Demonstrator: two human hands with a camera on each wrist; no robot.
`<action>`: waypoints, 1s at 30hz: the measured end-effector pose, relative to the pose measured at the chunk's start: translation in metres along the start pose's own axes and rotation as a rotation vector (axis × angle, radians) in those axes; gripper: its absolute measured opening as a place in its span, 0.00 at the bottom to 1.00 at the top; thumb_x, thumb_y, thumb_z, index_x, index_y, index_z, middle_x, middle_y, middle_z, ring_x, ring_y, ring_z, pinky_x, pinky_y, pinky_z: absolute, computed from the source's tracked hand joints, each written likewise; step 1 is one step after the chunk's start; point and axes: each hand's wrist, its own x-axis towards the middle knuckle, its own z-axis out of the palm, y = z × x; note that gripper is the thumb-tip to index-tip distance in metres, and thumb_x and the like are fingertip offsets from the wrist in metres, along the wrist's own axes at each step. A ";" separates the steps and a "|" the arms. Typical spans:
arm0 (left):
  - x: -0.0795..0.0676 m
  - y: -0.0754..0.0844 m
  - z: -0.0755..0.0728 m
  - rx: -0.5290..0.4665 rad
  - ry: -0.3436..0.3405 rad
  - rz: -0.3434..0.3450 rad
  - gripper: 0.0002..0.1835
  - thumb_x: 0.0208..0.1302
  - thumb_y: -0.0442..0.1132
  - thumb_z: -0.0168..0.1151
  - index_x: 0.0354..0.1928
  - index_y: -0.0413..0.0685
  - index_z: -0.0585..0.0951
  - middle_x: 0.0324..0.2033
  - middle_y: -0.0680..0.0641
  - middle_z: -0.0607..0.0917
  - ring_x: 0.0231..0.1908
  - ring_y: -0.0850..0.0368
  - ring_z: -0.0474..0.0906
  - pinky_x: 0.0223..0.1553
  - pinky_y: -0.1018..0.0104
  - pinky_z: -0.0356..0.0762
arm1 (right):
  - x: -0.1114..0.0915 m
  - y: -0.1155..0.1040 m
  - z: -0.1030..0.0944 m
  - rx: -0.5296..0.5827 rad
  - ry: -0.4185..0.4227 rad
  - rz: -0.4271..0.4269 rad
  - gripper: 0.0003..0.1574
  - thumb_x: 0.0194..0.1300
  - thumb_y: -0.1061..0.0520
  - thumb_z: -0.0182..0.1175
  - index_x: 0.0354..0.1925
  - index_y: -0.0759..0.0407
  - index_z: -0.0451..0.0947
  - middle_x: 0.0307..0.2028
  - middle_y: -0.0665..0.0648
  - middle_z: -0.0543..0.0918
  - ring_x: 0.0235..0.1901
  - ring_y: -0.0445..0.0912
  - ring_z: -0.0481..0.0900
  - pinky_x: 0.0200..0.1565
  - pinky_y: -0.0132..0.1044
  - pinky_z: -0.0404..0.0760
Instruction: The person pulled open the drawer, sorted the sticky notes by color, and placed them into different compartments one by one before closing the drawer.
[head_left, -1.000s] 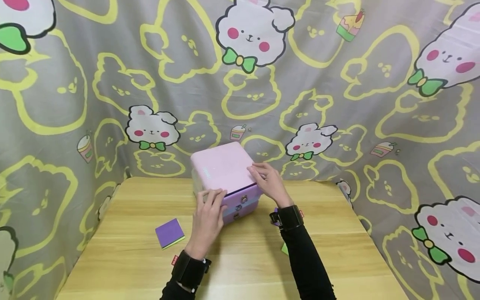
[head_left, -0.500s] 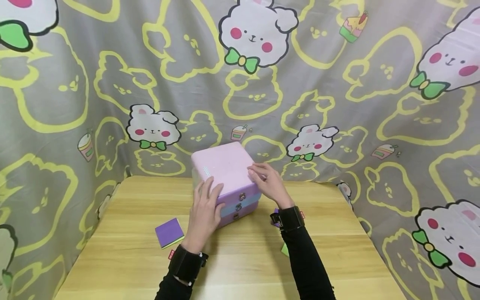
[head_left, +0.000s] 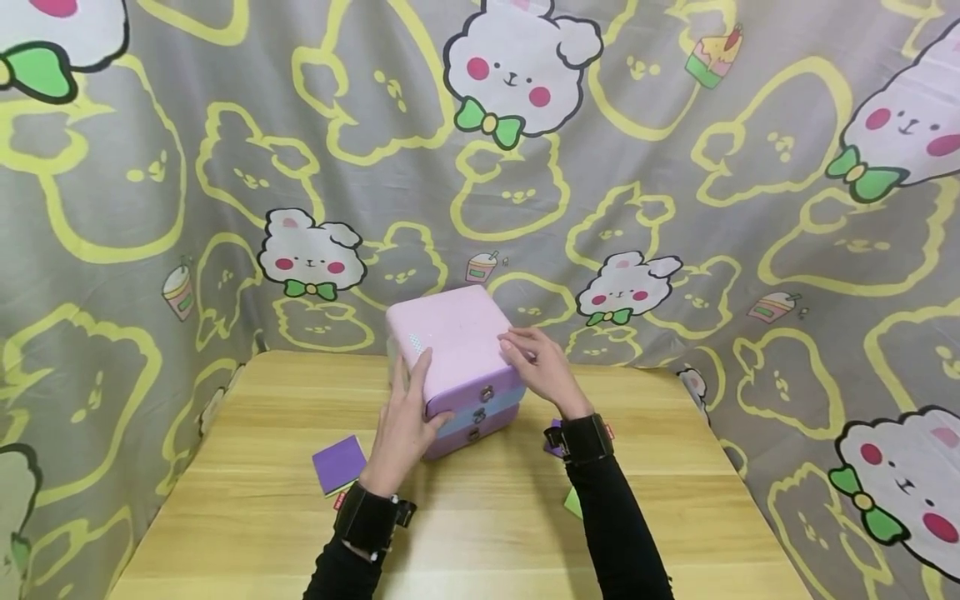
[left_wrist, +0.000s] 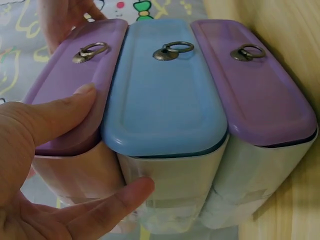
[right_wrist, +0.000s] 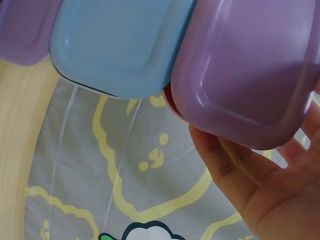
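A person's two hands meet at a pink-topped box (head_left: 450,329) on the far half of a wooden table (head_left: 480,542). The left hand (head_left: 401,432) spreads at the near left corner, fingers mostly straight along the pale side, thumb flat on the top purple drawer (left_wrist: 97,70), grasping nothing. The right hand (head_left: 551,373) touches the opposite front corner with lightly bent fingers; whether they grip cannot be told. Below lie a blue drawer (left_wrist: 165,95) and a second purple drawer (left_wrist: 260,90), all three fronts bearing metal rings. A purple pad (head_left: 339,462) lies left of the left wrist; a green piece (head_left: 573,502) shows beside the right sleeve (head_left: 618,525). A rabbit-print curtain (head_left: 412,192) hangs behind.
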 end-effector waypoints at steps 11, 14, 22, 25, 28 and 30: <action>-0.001 -0.001 0.002 0.048 -0.054 -0.022 0.48 0.58 0.43 0.76 0.78 0.59 0.60 0.74 0.18 0.51 0.37 0.29 0.86 0.30 0.44 0.85 | -0.002 0.001 -0.002 -0.006 -0.037 -0.008 0.23 0.77 0.43 0.55 0.62 0.48 0.81 0.66 0.56 0.77 0.58 0.53 0.83 0.55 0.47 0.86; 0.001 0.000 0.002 0.072 -0.060 -0.003 0.47 0.59 0.43 0.74 0.78 0.56 0.60 0.74 0.17 0.51 0.24 0.40 0.81 0.19 0.60 0.78 | -0.002 0.002 -0.002 -0.018 -0.037 -0.004 0.23 0.76 0.42 0.55 0.63 0.47 0.81 0.66 0.56 0.77 0.56 0.52 0.83 0.54 0.47 0.86; 0.001 0.000 0.002 0.093 -0.078 -0.009 0.45 0.62 0.42 0.72 0.78 0.56 0.59 0.76 0.22 0.49 0.24 0.43 0.78 0.17 0.68 0.71 | -0.009 0.002 -0.003 -0.086 -0.101 -0.001 0.37 0.67 0.30 0.60 0.70 0.39 0.73 0.72 0.54 0.70 0.68 0.58 0.74 0.65 0.65 0.73; 0.000 0.001 0.002 0.083 -0.091 -0.004 0.45 0.63 0.42 0.71 0.78 0.56 0.58 0.77 0.22 0.45 0.21 0.47 0.75 0.15 0.71 0.67 | -0.013 0.002 -0.003 -0.097 -0.119 0.011 0.45 0.61 0.29 0.66 0.72 0.37 0.69 0.74 0.53 0.67 0.74 0.60 0.66 0.69 0.68 0.68; 0.000 0.001 0.001 0.077 -0.101 0.001 0.45 0.65 0.43 0.70 0.79 0.55 0.56 0.78 0.23 0.40 0.19 0.50 0.74 0.14 0.73 0.65 | -0.014 0.001 -0.002 -0.120 -0.123 -0.020 0.51 0.59 0.28 0.68 0.75 0.39 0.65 0.75 0.55 0.66 0.73 0.61 0.67 0.67 0.67 0.70; 0.001 0.001 0.001 0.086 -0.099 0.008 0.44 0.66 0.44 0.69 0.79 0.54 0.56 0.78 0.23 0.40 0.19 0.50 0.75 0.15 0.73 0.66 | -0.013 0.000 -0.001 -0.144 -0.123 -0.045 0.53 0.58 0.28 0.68 0.76 0.39 0.63 0.75 0.56 0.65 0.71 0.61 0.69 0.66 0.65 0.73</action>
